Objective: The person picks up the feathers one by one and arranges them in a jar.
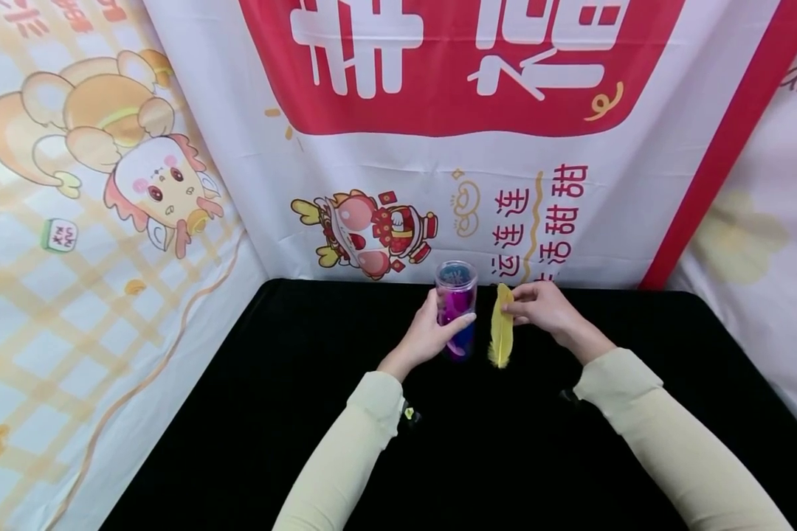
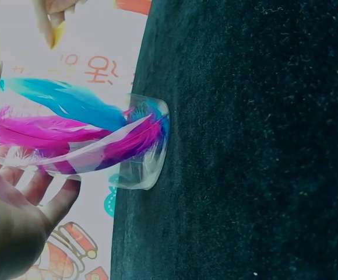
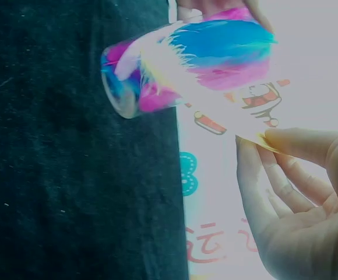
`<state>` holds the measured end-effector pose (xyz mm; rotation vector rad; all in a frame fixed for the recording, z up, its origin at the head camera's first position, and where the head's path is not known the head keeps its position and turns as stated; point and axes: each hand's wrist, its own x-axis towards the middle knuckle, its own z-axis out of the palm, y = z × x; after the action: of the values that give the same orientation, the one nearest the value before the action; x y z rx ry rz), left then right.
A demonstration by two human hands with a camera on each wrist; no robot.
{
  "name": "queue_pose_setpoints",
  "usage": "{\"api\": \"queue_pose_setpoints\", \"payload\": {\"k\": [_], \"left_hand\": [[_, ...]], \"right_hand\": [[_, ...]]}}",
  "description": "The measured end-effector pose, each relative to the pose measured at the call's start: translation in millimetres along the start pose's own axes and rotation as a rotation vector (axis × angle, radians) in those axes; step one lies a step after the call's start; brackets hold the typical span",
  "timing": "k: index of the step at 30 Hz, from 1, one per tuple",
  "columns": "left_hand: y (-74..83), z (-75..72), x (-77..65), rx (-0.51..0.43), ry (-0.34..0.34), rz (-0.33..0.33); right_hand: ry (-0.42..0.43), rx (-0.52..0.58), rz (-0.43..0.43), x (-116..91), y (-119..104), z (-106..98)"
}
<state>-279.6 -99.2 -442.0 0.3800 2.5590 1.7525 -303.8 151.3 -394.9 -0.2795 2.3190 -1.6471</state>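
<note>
My left hand point(image 1: 425, 333) grips a clear cup point(image 1: 457, 304) upright near the table's back edge, fingers and thumb wrapped round its side. Inside, in the left wrist view, lie a blue feather point(image 2: 70, 102), a magenta feather point(image 2: 52, 131) and a pale whitish-purple one point(image 2: 93, 154). To the right of the cup, my right hand point(image 1: 547, 311) pinches a yellow feather point(image 1: 501, 328) by its upper end between thumb and fingertips. The feather hangs beside the cup, its fluffy end down. In the right wrist view it overlaps the cup and looks washed out by glare.
Black cloth point(image 1: 305, 413) covers the table. A white and red printed backdrop point(image 1: 372, 169) rises right behind its back edge. Patterned sheets hang at the left point(image 1: 106, 295) and right point(image 1: 757, 295) sides. A small dark device point(image 1: 408, 414) is at the left wrist.
</note>
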Motion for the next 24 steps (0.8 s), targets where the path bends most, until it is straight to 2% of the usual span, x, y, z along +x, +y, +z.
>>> {"api": "queue_pose_setpoints", "payload": {"k": [8,12,24], "left_hand": [[-3.5,1.4,-5.6,0.003,-0.012,-0.012],[0.2,-0.1,-4.8,-0.005,-0.006,0.005],[1.8,-1.5,-0.2,-0.009,-0.014,-0.006]], "right_hand": [[0.025,-0.022,-0.020,-4.9,-13.5,-7.8],[0.043,-0.011,-0.063,-6.2,-24.5,-12.3],[0.082,0.002,-0.139,-10.6,-58.2,-20.0]]}}
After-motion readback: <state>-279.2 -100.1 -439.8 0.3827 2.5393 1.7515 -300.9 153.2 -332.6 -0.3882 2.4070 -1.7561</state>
